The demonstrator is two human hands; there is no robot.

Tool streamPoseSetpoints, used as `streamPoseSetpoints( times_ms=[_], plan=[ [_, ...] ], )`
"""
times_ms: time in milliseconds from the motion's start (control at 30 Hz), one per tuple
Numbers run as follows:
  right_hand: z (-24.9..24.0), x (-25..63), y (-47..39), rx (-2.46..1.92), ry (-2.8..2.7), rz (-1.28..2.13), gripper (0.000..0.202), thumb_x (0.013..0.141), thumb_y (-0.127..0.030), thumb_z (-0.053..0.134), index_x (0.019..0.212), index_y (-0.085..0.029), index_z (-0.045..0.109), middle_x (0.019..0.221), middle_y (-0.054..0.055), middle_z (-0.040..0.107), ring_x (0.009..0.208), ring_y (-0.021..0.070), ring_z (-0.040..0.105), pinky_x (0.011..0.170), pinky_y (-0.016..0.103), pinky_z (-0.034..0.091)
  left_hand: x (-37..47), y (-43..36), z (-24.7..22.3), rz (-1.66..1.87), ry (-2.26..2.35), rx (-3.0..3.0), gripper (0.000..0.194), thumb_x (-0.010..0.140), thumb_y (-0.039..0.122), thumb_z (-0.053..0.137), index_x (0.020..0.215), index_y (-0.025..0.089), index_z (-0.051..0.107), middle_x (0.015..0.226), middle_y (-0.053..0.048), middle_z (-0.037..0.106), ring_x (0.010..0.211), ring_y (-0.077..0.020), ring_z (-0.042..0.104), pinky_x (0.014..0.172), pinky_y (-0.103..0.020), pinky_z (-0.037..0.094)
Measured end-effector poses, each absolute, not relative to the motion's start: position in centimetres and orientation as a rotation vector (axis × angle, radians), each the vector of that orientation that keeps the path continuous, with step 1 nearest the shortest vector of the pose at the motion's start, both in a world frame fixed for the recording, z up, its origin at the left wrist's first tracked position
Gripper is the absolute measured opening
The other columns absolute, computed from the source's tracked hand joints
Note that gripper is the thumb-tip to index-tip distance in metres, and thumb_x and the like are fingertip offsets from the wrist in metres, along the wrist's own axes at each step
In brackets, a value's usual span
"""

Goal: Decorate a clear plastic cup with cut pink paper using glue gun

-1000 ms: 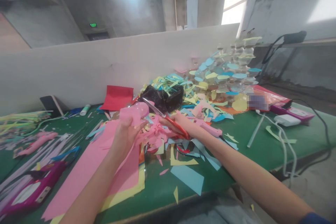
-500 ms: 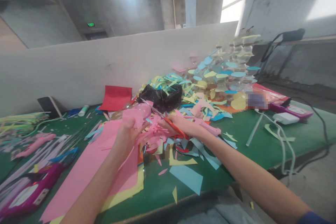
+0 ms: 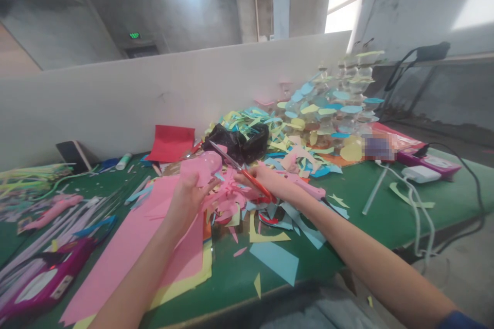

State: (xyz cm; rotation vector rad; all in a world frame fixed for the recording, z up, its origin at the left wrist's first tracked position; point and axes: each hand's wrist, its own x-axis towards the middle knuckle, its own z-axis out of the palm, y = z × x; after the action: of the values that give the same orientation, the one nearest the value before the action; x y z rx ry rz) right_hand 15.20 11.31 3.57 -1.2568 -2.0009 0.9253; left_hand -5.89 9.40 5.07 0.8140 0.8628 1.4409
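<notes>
My left hand [image 3: 190, 193] is closed on a piece of pink paper [image 3: 200, 166], thumb on top, at the middle of the table. My right hand [image 3: 264, 181] grips a pair of scissors with red-orange handles [image 3: 258, 185]. The metal blades [image 3: 228, 157] point up and left, their tips just beyond the pink piece. Beneath both hands lies a heap of pink paper scraps [image 3: 227, 198]. Large pink sheets [image 3: 127, 247] are stacked over yellow ones under my left forearm. A black plastic bag [image 3: 239, 141] sits just past the blades.
Cut paper discs on stacked clear cups [image 3: 339, 97] stand at the back right. A pink glue gun [image 3: 306, 185] lies by my right wrist. A purple device [image 3: 50, 277] rests at the left front. White cables [image 3: 415, 211] hang off the right edge. A red sheet [image 3: 172, 144] leans on the partition.
The scissor blades have swung slightly and show more plainly beside the pink piece, which has tilted a little. Both hands stay almost in place.
</notes>
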Motion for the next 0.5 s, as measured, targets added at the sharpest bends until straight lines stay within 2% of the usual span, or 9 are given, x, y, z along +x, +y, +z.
streamPoseSetpoints(
  times_ms=[200, 367, 500],
  plan=[
    [3.29, 15.42, 11.24, -1.069, -2.115, 0.889, 0.056, 0.087, -0.076, 0.039, 0.068, -0.024, 0.034, 0.061, -0.005, 0.037, 0.057, 0.0132, 0.036, 0.055, 0.028, 0.036, -5.83, 8.99, 5.61, 1.447, 0.858, 0.796, 0.018, 0.074, 0.03, 0.072, 0.081, 0.023, 0.057, 0.107, -0.006, 0.07, 0.117, -0.0307, 0.063, 0.096, -0.047, 0.055],
    [2.96, 15.18, 11.39, -1.106, -2.125, 0.91, 0.055, 0.086, -0.076, 0.041, 0.069, -0.023, 0.041, 0.063, -0.003, 0.047, 0.059, 0.0151, 0.045, 0.058, 0.028, 0.04, -5.95, 9.34, 5.51, 1.469, 0.715, 0.779, 0.024, 0.069, 0.029, 0.077, 0.074, 0.023, 0.054, 0.113, -0.007, 0.07, 0.123, -0.0296, 0.06, 0.101, -0.046, 0.052],
    [3.37, 14.92, 11.11, -1.14, -2.088, 0.905, 0.055, 0.084, -0.076, 0.045, 0.074, -0.022, 0.047, 0.067, -0.002, 0.052, 0.06, 0.0151, 0.047, 0.058, 0.028, 0.04, -5.7, 9.31, 5.4, 1.432, 0.735, 0.804, 0.028, 0.066, 0.032, 0.079, 0.079, 0.021, 0.058, 0.115, -0.012, 0.07, 0.128, -0.0312, 0.056, 0.104, -0.044, 0.05]
  ],
)
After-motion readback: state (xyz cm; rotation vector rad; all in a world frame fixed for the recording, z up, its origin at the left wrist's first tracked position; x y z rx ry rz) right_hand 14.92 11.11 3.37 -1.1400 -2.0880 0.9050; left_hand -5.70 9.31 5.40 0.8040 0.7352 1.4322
